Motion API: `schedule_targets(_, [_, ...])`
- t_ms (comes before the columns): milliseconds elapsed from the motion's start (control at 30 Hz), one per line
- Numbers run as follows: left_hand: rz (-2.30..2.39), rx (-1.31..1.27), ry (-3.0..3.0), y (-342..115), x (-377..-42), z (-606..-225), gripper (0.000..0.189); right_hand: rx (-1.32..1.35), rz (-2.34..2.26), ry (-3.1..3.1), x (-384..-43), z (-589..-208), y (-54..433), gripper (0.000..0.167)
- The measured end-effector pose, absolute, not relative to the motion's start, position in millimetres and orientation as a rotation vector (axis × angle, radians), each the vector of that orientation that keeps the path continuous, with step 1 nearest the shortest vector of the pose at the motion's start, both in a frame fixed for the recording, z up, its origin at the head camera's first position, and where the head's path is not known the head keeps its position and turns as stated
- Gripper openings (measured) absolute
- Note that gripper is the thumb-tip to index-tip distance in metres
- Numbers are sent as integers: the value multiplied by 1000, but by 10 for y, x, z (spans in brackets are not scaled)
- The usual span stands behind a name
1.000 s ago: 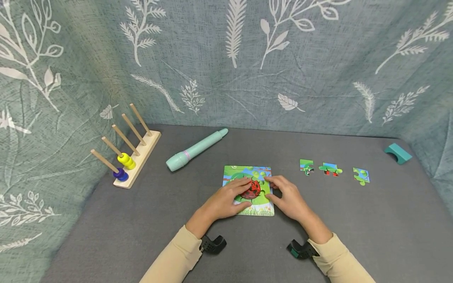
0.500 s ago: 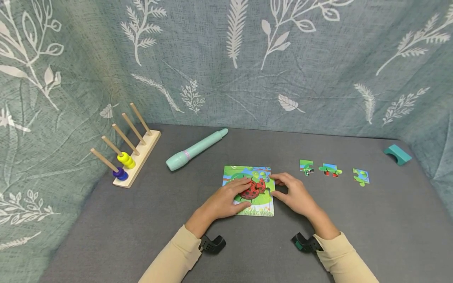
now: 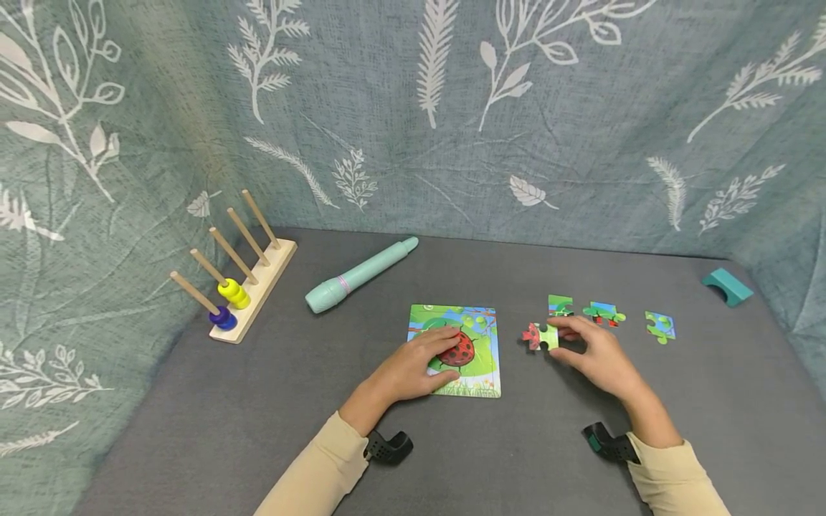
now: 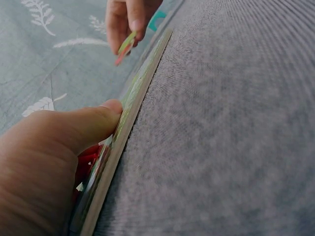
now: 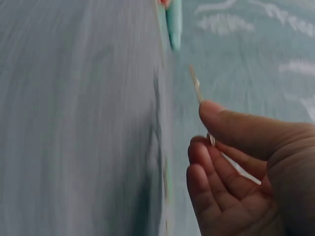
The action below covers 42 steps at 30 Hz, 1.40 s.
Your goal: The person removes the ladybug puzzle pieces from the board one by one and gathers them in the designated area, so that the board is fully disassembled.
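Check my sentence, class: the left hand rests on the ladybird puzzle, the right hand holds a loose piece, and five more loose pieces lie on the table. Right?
Not five: three more loose pieces lie on the table, as the head view shows.

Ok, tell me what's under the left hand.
Under the left hand lies the puzzle, with part of its green leaf and much of its red ladybug showing. Whatever is directly beneath the hand is covered and cannot be seen.
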<state>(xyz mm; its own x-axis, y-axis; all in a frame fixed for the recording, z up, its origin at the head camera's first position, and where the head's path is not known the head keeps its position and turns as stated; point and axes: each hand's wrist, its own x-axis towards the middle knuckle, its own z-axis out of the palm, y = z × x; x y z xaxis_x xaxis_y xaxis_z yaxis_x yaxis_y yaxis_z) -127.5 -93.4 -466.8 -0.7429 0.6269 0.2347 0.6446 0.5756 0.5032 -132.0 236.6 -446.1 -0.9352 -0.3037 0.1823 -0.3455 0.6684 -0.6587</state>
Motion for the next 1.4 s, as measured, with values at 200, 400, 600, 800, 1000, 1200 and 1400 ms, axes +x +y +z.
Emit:
schedule_targets(200, [-900,-1113,-2759,-918,-1273,-4677,57,477,1116,-2804,-1207,-4416,2833,46])
schedule_targets(400, [-901,-1115,-2770,-917,-1288,-4683,57,302,1134,-2892,-1071,-4394,3309,48])
schedule_targets(600, [-920,-1103,-2778,-917,-1299,-4683,58,156,1141,-2956,-1020,-4444,3670,53])
schedule_targets(800, [-914,-1097,-2777,-906,-1308,-4677,58,104,1156,-2957,-1028,-4513,3845,54])
schedule_targets(1000, [-907,-1092,-2789,-900,-1316,-4667,59,137,1138,-2926,-1025,-4551,3890,49])
schedule_targets(1200, [-909,-1081,-2799,-899,-1313,-4642,59,196,1034,-2926,-1047,-4587,3904,44])
schedule_targets(1400, [-906,-1083,-2803,-875,-1304,-4643,58,216,1014,-2975,-1047,-4617,3937,47])
